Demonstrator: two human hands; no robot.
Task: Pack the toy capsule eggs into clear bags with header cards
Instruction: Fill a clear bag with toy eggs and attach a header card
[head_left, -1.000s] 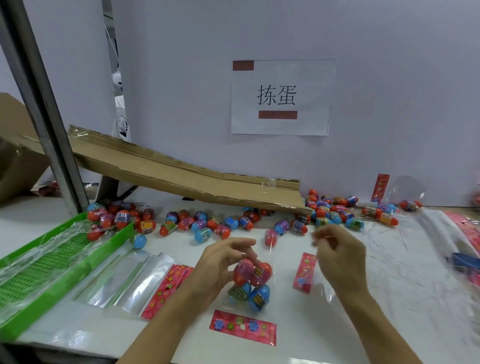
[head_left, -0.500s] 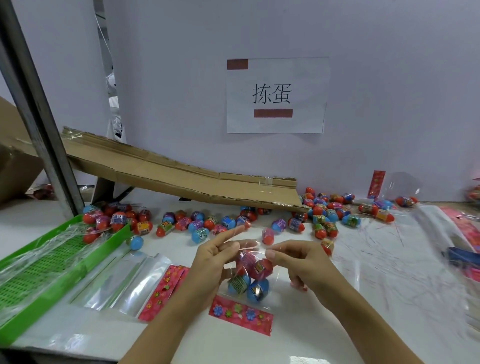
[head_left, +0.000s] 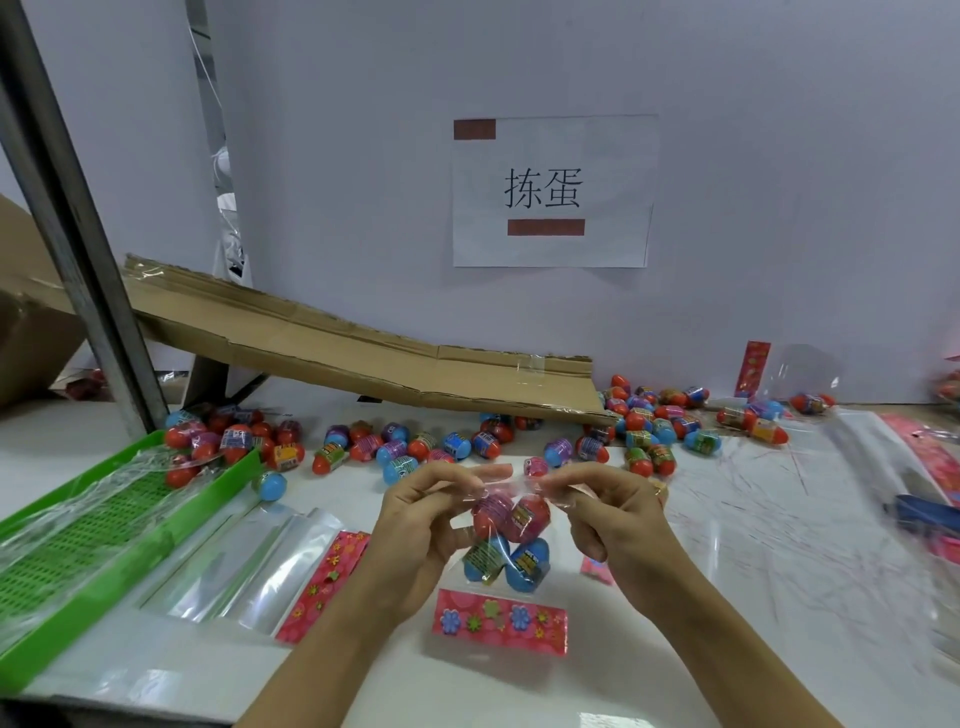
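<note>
A clear bag (head_left: 511, 538) holds several capsule eggs: red ones on top, blue ones below. Its pink flowered header card (head_left: 500, 622) lies at the near end on the table. My left hand (head_left: 423, 530) pinches the bag's open far edge on the left. My right hand (head_left: 605, 514) pinches the same edge on the right. Loose capsule eggs (head_left: 410, 449) lie scattered across the table behind my hands, with a denser pile (head_left: 660, 421) at the right.
A green slotted tray (head_left: 78, 540) with plastic film sits at the left. Empty clear bags (head_left: 249, 566) with pink header cards lie beside it. A cardboard ramp (head_left: 337, 348) slopes down from the left. More bags (head_left: 919, 457) lie at the right edge.
My right hand came in from the right and took hold of the bag's open edge. My left hand shifted from the eggs to the edge. Both now pinch it.
</note>
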